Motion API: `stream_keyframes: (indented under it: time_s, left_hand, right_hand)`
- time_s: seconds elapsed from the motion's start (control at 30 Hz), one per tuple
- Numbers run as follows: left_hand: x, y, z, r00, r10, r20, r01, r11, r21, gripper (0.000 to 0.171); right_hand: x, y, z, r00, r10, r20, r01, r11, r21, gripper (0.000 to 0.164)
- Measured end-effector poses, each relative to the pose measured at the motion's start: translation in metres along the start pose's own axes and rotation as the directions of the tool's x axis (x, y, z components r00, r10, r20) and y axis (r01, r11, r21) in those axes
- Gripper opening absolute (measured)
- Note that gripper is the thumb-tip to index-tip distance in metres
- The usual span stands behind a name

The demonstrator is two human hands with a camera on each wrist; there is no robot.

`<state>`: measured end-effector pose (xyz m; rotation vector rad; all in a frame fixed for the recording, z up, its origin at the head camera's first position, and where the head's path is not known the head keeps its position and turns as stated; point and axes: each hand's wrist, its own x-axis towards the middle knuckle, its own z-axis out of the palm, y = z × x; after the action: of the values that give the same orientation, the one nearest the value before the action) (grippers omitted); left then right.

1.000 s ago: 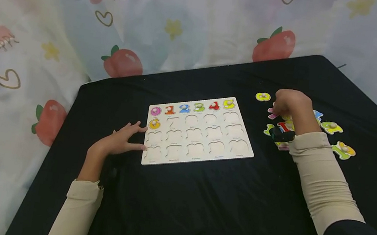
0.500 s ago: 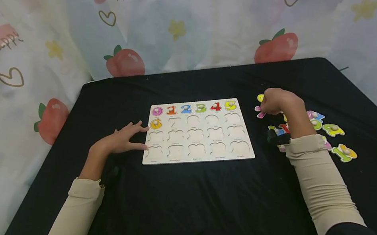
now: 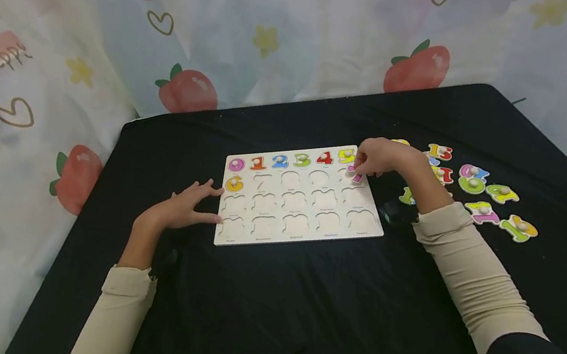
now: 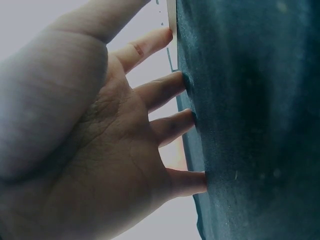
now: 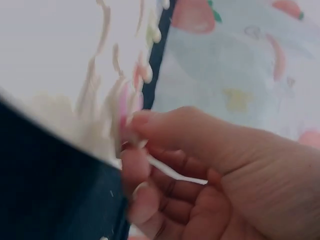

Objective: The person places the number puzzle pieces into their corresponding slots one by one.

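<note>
From the head view I see the right hand [image 3: 381, 156] pinching the pink number piece [image 3: 356, 178] over the puzzle board's [image 3: 277, 239] upper-right corner; right-wrist view adds curled fingers [image 5: 142, 200]. Left hand [image 3: 178, 209] splayed at board's left edge, palm [image 4: 120, 160] visible only by wrist view.

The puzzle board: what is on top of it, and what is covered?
Number pieces 0 to 6 sit on the board. A pink piece in the right grip is over its right side; whatever lies directly beneath cannot be seen.
</note>
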<state>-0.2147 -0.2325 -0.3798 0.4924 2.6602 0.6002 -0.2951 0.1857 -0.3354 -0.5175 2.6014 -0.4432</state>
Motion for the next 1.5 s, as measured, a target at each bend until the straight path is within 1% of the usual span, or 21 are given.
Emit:
stream_keyframes:
  time_s: [0.2, 0.37, 0.47, 0.57, 0.73, 0.83, 0.97, 1.17, 1.33, 1.4, 1.5]
  left_hand:
    - [-0.003, -0.004, 0.002, 1.000, -0.002, 0.000, 0.002, 1.000, 0.008, 0.079]
    - [-0.008, -0.005, 0.002, 1.000, -0.011, -0.004, 0.011, 1.000, 0.007, 0.079]
    - [-0.009, -0.004, 0.003, 1.000, -0.013, -0.008, 0.013, 1.000, 0.004, 0.080]
    - [-0.007, -0.002, 0.003, 1.000, -0.014, -0.008, 0.014, 1.000, -0.001, 0.079]
    - [-0.001, 0.002, 0.002, 1.000, 0.007, 0.000, -0.007, 1.000, 0.004, 0.079]
    - [0.001, 0.003, 0.003, 1.000, 0.008, 0.006, -0.008, 1.000, 0.011, 0.079]
    - [0.002, 0.003, 0.005, 1.000, -0.003, 0.015, 0.002, 1.000, 0.015, 0.079]
    - [0.006, 0.003, 0.006, 1.000, 0.012, 0.009, -0.012, 1.000, 0.009, 0.078]
    - [0.009, 0.005, 0.005, 1.000, 0.010, 0.014, -0.011, 1.000, 0.022, 0.078]
    - [0.009, 0.005, 0.004, 1.000, 0.007, 0.016, -0.007, 1.000, 0.022, 0.079]
    - [0.010, 0.006, 0.003, 1.000, 0.004, 0.019, -0.005, 1.000, 0.020, 0.079]
  right_hand:
    - [0.019, -0.016, 0.019, 0.994, -0.097, -0.052, 0.096, 0.995, -0.010, 0.013]
    - [0.025, -0.034, 0.030, 0.969, -0.209, -0.128, 0.211, 0.977, 0.004, 0.009]
    - [0.027, -0.044, 0.032, 0.957, -0.255, -0.140, 0.256, 0.967, -0.011, 0.009]
    - [0.027, -0.048, 0.035, 0.957, -0.260, -0.129, 0.258, 0.966, -0.031, 0.009]
    - [0.028, -0.051, 0.041, 0.962, -0.245, -0.119, 0.242, 0.969, -0.041, 0.010]
    - [0.031, -0.058, 0.044, 0.957, -0.264, -0.117, 0.260, 0.964, -0.053, 0.008]
    - [0.040, -0.071, 0.046, 0.950, -0.298, -0.097, 0.289, 0.953, -0.095, 0.007]
    - [0.055, -0.088, 0.047, 0.940, -0.331, -0.085, 0.315, 0.936, -0.156, 0.009]
    - [0.067, -0.103, 0.049, 0.922, -0.381, -0.066, 0.358, 0.906, -0.224, 0.011]
    - [0.072, -0.109, 0.049, 0.920, -0.387, -0.064, 0.361, 0.900, -0.243, 0.012]
    - [0.077, -0.119, 0.049, 0.924, -0.378, -0.058, 0.353, 0.900, -0.254, 0.013]
